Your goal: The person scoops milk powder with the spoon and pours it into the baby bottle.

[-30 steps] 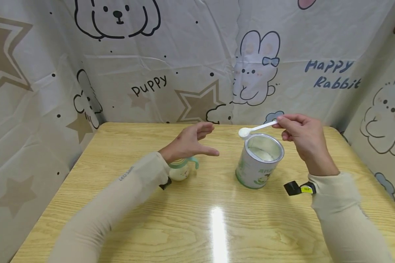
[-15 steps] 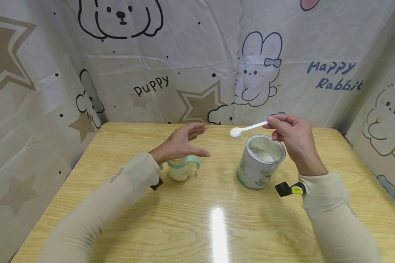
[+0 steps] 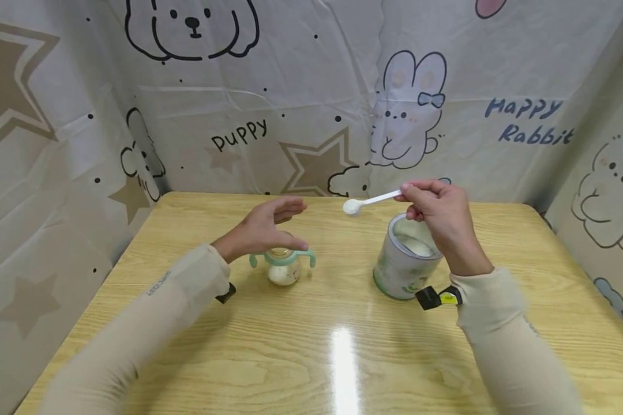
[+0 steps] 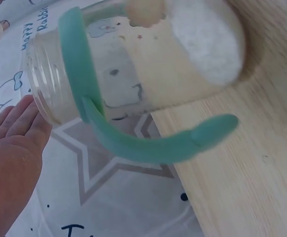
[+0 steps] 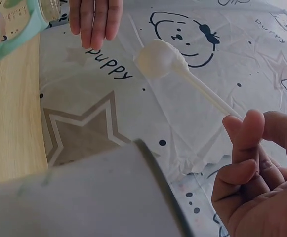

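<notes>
My right hand (image 3: 438, 219) pinches the handle end of a white measuring scoop (image 3: 352, 207), its bowl heaped with white powder. The scoop is in the air, left of an open milk powder can (image 3: 402, 271) that has powder inside. My left hand (image 3: 265, 227), fingers extended and thumb apart, hovers over a baby bottle (image 3: 284, 273) and holds nothing. The bottle stands upright without a cap, with a mint-green handle ring (image 4: 79, 64) round its neck. In the left wrist view white powder (image 4: 207, 39) lies at the bottle's base.
Everything stands on a light wooden table (image 3: 301, 357). A printed cloth (image 3: 311, 104) with stars, rabbits and puppies hangs along the table's back and sides. Between the bottle and the can is a stretch of bare wood.
My right hand has carried the full scoop leftward, from above the can's rim toward the bottle. My left hand has drawn back to the left, leaving more of the bottle in sight.
</notes>
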Action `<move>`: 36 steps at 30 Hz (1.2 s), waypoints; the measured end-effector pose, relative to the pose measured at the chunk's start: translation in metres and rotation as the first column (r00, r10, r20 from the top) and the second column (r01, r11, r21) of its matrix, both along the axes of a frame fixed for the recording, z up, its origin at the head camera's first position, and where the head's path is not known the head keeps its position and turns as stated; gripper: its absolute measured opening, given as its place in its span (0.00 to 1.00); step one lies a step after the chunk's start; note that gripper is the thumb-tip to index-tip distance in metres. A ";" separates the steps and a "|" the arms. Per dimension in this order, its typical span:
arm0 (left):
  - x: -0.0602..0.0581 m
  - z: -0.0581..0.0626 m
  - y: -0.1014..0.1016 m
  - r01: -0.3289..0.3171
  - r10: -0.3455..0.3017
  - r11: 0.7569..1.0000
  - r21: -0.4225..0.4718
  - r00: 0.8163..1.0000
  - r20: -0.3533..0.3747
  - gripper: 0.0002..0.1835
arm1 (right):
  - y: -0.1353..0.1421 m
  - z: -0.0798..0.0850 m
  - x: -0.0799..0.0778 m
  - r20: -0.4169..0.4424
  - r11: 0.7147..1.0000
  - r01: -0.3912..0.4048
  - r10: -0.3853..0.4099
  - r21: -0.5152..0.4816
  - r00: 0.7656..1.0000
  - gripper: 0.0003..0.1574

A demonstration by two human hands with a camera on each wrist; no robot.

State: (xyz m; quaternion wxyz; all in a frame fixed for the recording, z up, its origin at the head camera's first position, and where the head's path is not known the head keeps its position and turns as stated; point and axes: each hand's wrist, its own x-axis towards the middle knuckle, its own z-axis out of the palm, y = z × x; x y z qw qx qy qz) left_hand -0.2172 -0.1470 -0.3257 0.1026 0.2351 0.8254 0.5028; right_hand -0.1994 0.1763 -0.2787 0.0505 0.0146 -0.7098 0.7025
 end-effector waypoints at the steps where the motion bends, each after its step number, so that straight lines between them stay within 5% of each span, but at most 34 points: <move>1: 0.000 -0.001 -0.002 0.004 -0.004 1.000 -0.001 1.000 -0.005 0.49 | -0.002 0.000 0.000 -0.001 1.000 -0.002 0.002 0.005 1.000 0.11; 17: 0.007 -0.010 -0.019 0.032 -0.032 0.999 -0.044 0.999 -0.014 0.47 | -0.028 -0.007 -0.005 0.010 0.997 -0.032 0.031 0.073 0.999 0.10; 36: 0.011 -0.034 -0.028 -0.021 0.023 0.996 -0.083 1.000 0.019 0.46 | -0.070 -0.022 -0.001 0.063 0.982 -0.150 0.143 0.116 0.988 0.14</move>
